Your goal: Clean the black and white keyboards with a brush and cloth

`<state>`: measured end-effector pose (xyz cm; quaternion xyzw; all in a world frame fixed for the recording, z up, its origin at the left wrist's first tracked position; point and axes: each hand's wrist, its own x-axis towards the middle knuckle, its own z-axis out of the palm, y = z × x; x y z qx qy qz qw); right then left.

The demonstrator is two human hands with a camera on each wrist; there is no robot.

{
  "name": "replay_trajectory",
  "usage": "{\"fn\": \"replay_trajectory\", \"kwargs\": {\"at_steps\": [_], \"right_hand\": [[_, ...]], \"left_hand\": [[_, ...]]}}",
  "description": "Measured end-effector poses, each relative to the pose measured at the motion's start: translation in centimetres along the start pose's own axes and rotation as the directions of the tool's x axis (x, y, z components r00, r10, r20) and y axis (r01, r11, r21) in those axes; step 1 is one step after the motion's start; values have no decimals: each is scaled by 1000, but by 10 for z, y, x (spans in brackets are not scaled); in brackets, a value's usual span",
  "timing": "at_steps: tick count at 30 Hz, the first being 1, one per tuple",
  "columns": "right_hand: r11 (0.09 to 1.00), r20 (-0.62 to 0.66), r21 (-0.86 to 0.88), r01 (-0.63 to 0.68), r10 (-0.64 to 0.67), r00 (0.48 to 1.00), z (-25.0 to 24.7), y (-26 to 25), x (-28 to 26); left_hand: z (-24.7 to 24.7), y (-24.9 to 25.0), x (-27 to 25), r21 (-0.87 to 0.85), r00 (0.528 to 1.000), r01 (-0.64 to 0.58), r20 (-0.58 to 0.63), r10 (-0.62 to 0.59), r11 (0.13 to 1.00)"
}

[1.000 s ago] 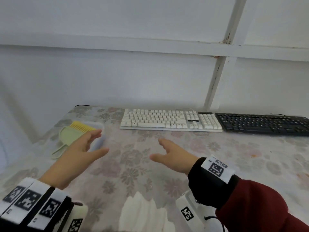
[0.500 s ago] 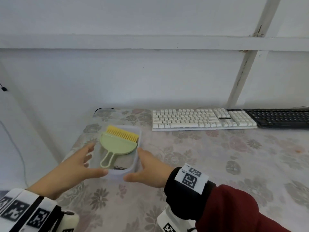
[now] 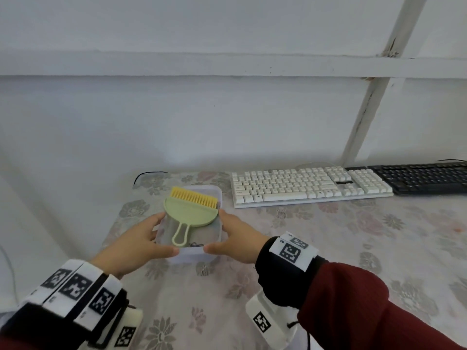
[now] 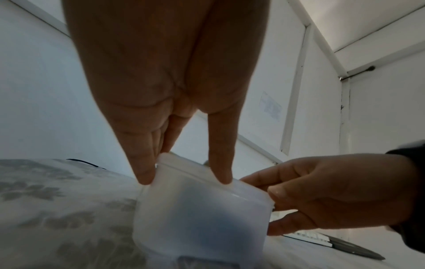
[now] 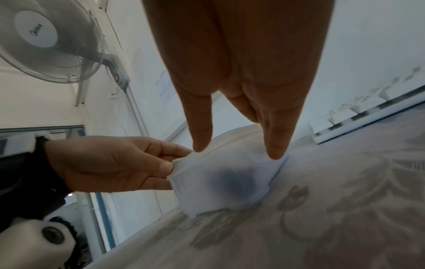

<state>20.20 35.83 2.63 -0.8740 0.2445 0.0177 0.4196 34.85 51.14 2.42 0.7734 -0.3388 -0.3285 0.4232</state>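
Note:
A translucent plastic container [image 3: 192, 256] stands near the table's left end. In it lies a green hand brush [image 3: 190, 213] with yellow bristles, on top of something greyish that I cannot make out. My left hand [image 3: 151, 238] grips the container's left side and my right hand [image 3: 228, 233] grips its right side, thumbs on the near corners. Both wrist views show fingers and thumb pinching the container [image 4: 202, 218] [image 5: 220, 182] at its rim. The white keyboard [image 3: 308, 185] lies at the back, and the black keyboard [image 3: 424, 178] lies to its right.
The table [image 3: 353, 236] has a floral cover; its left edge is close to the container. A white wall and a slanted white bar [image 3: 366, 109] rise behind the keyboards. A black cable [image 3: 149, 173] runs at the back left corner. A fan [image 5: 46, 40] hangs on the wall.
Both hands reached left to the container and took hold of its sides. The head view swung left, so the keyboards now sit at the right.

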Motion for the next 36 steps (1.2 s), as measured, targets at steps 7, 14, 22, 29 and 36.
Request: {"fn": "replay_trajectory", "kwargs": {"at_steps": [7, 14, 22, 29, 36], "right_hand": [[999, -59, -11, -33, 32, 998, -25, -3, 31], [993, -127, -102, -59, 46, 991, -35, -1, 66], [991, -169, -111, -72, 52, 984, -36, 3, 90], [997, -151, -50, -55, 47, 987, -39, 6, 81], [997, -98, 65, -47, 54, 994, -66, 44, 16]], "left_hand": [[-4, 11, 56, 142, 999, -13, -44, 19, 990], [-6, 12, 99, 255, 996, -20, -83, 42, 967], [-10, 10, 119, 305, 990, 22, -139, 21, 952], [-6, 15, 108, 310, 987, 7, -155, 44, 951], [6, 17, 67, 305, 982, 13, -182, 45, 952]]}}
